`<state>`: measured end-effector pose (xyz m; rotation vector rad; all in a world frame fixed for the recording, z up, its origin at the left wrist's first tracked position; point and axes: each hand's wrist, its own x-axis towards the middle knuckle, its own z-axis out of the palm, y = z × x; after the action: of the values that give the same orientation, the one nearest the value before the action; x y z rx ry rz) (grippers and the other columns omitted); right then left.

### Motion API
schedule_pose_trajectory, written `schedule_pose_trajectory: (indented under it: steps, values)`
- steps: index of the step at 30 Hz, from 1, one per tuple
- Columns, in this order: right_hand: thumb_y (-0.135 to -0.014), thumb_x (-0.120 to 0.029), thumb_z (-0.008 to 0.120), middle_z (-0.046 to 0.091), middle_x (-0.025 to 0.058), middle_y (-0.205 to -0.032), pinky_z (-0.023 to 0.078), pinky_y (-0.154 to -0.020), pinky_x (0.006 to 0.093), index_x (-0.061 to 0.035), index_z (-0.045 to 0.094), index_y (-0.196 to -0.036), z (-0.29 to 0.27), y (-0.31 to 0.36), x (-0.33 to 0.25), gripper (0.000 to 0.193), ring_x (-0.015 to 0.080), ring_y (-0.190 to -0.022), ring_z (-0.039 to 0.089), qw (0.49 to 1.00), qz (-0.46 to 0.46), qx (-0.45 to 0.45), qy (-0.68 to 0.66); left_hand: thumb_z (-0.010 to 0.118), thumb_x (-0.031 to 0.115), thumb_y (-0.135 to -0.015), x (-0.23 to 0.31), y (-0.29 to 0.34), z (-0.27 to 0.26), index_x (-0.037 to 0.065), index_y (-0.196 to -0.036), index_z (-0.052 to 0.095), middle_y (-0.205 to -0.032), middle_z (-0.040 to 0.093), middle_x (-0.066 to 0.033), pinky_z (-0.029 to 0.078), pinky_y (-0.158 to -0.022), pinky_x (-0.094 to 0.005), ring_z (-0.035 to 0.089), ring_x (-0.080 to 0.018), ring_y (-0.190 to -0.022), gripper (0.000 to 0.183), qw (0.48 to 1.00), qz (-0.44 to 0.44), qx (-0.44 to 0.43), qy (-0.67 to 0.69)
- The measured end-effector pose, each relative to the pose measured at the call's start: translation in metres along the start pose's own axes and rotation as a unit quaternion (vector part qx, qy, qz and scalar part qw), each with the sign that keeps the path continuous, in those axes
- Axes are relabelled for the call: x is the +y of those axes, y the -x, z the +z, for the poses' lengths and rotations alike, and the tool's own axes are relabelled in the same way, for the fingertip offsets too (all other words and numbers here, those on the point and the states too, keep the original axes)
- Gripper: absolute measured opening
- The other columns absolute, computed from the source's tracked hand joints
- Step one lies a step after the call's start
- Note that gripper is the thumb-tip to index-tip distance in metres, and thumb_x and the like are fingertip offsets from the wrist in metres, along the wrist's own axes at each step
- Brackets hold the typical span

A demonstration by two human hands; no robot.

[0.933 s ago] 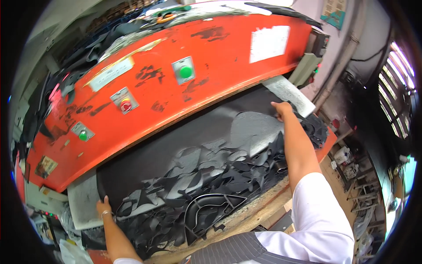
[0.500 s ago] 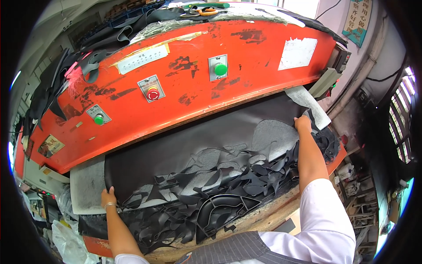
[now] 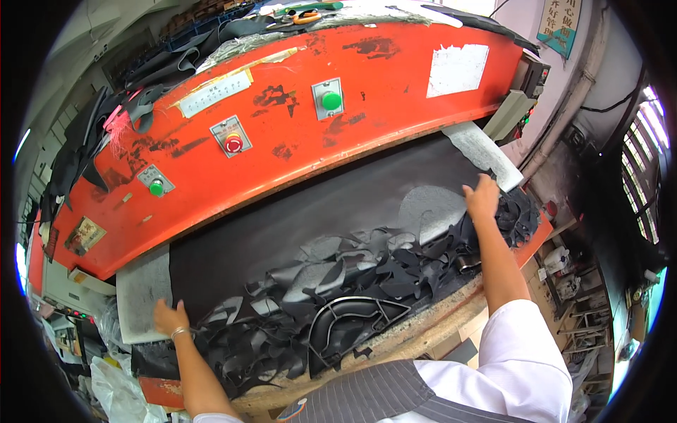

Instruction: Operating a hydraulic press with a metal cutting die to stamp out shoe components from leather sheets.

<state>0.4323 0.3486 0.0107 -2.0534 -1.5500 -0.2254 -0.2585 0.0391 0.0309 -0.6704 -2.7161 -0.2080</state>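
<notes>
1. Although its face is scuffed with dark marks, the orange-red beam point(image 3: 275, 130) is plainly the largest item; it is the reference for all places below.
2. Black sheet point(image 3: 317, 204): flat, directly below the beam's lower edge and running along it; lower margin irregular, with cut-out gaps.
3. Pale board point(image 3: 141, 289): under the sheet, showing past it below both ends of the beam.
4. Loose dark scraps point(image 3: 405, 282): heaped and curled, on the side of the sheet away from the beam.
5. Curved black frame point(image 3: 356, 310): among the scraps, well apart from the beam, below its middle.
6. Right hand point(image 3: 482, 199): below the beam's right end, at the sheet's right edge. Thumb and fingers parted; cannot tell whether any pinch the sheet.
7. Left hand point(image 3: 169, 319): below the beam's left end, at the sheet's lower left corner, well apart from the right hand. Thumb and forefinger spread; contact with the sheet cannot be told.
8. Red button point(image 3: 233, 143): on the beam's face, between two green buttons point(image 3: 329, 101).
</notes>
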Motion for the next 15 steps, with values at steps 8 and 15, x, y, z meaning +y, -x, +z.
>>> schedule_pose_trajectory:
  steps: [8,15]
  values:
    - [-0.08,-0.048,0.066,0.059,0.0133,-0.114,0.039,-0.093,0.0498,-0.0117,0.06,-0.113,-0.034,0.097,-0.127,0.049,0.0322,-0.11,0.051,0.906,-0.294,-0.292,-0.089,0.064,0.053,-0.079,0.19,0.106,-0.059,0.014,-0.101,0.071,-0.138,0.048,-0.0113,0.032,-0.105,-0.0525,0.043,-0.0344,-0.128,0.045,0.904,0.197,-0.327,0.192]
    - [-0.083,-0.032,0.064,0.063,0.009,-0.095,0.04,-0.086,0.0453,-0.0107,0.063,-0.095,-0.036,0.137,-0.063,0.025,0.0297,-0.102,0.053,0.843,-0.447,-0.286,-0.087,0.058,0.045,-0.087,0.139,0.181,-0.05,0.016,-0.114,0.062,-0.155,0.022,-0.009,0.004,-0.105,-0.0717,0.009,-0.0322,-0.146,0.04,0.846,0.365,-0.358,0.154]
